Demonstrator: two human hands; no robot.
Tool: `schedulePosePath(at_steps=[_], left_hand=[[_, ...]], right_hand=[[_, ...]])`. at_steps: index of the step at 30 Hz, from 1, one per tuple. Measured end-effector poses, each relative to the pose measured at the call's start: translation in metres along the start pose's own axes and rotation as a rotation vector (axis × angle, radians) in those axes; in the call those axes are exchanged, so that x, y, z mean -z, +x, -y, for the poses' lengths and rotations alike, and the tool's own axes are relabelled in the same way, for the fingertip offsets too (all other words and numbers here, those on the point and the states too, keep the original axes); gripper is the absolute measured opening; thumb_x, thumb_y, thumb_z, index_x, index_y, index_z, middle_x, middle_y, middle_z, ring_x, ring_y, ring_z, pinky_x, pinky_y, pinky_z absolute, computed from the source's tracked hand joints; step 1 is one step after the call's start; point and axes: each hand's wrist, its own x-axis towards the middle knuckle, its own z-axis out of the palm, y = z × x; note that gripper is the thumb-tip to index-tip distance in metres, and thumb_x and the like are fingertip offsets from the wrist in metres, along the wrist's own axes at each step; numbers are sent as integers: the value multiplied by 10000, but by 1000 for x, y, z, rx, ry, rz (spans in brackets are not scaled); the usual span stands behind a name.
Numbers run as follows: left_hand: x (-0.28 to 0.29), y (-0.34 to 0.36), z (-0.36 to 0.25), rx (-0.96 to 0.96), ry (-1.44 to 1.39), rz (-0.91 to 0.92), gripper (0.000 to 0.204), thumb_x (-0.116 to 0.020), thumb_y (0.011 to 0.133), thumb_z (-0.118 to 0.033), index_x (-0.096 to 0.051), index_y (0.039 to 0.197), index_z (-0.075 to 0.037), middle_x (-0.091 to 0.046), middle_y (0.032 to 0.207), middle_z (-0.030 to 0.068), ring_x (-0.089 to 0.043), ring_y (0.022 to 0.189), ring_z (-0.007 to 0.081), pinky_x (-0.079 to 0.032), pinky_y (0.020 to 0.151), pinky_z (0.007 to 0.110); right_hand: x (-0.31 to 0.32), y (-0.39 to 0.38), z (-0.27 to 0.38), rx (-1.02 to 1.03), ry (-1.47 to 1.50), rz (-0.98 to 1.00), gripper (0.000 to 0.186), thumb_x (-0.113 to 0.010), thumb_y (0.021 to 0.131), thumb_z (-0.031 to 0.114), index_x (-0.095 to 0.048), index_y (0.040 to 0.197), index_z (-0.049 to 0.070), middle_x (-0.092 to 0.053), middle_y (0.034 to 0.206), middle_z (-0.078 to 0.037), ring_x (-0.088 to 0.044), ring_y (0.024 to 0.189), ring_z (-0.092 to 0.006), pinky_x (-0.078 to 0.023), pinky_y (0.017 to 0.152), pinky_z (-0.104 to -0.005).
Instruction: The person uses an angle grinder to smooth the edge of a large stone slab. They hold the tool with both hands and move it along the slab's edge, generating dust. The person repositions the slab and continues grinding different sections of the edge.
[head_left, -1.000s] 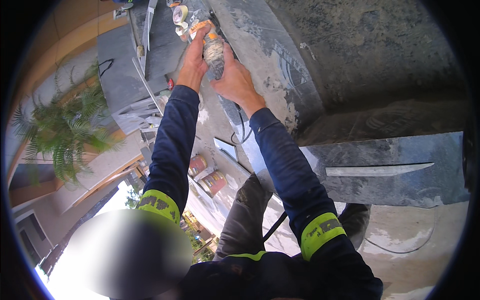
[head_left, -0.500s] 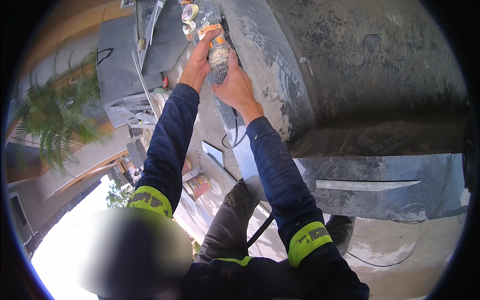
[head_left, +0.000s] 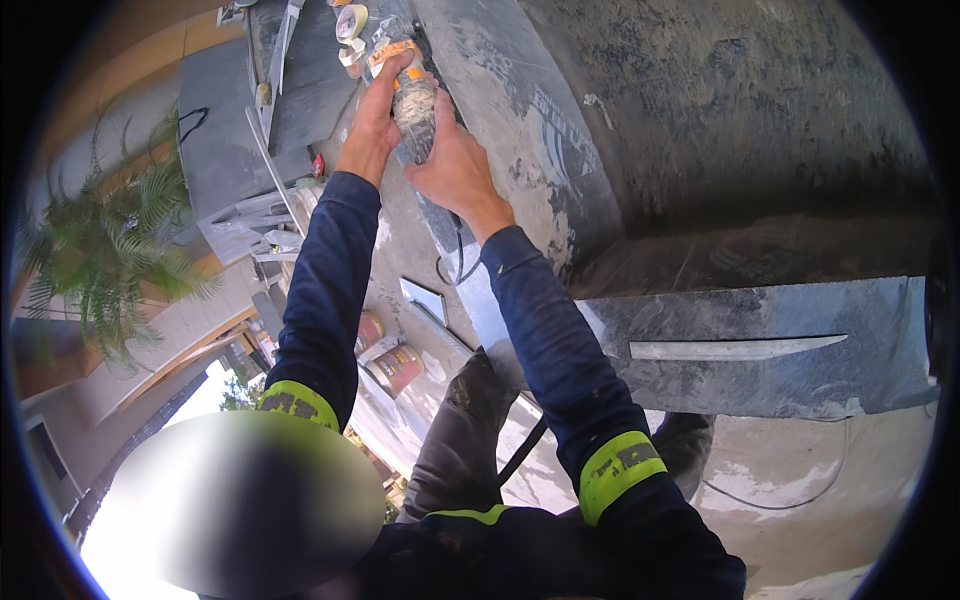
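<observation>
Grey dusty power tool, left hand gripping its front, right hand curled around its rear, pale strip on dark surface

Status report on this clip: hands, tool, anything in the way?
Left hand and right hand both around dusty power tool. Whether it's running, can't tell. Pale tape roll close by, left of it.

Daylight is strong here, and the sky at the lower left is so white I see nothing in it. The big dark surface at the upper right looks dim. The plant is soft and fuzzy. One round patch is all smudged. Straight lines bend near the black ring outside.
</observation>
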Motion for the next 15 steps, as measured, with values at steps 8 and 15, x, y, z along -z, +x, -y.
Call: schedulePosePath(at_steps=[8, 15], left_hand=[[3, 6, -1, 13, 3, 2, 361, -808, 1031, -280, -654, 1260, -47, -769, 945, 151, -780, 793, 260, -678, 712, 404], [5, 6, 3, -8, -5, -18, 389, -809, 1031, -271, -644, 1287, -30, -769, 953, 156, -783, 798, 265, -683, 717, 408]], right_hand=[[3, 3, 7, -48, -44, 31, 1187, -875, 783, 150, -203, 1744, -36, -767, 1204, -307, -767, 1115, -478, -601, 982, -492], [6, 2, 8, -58, -12, 61, 1190, -874, 774, 161, -213, 1743, -36, -757, 1232, -332, -758, 1144, -503, -600, 994, -499]])
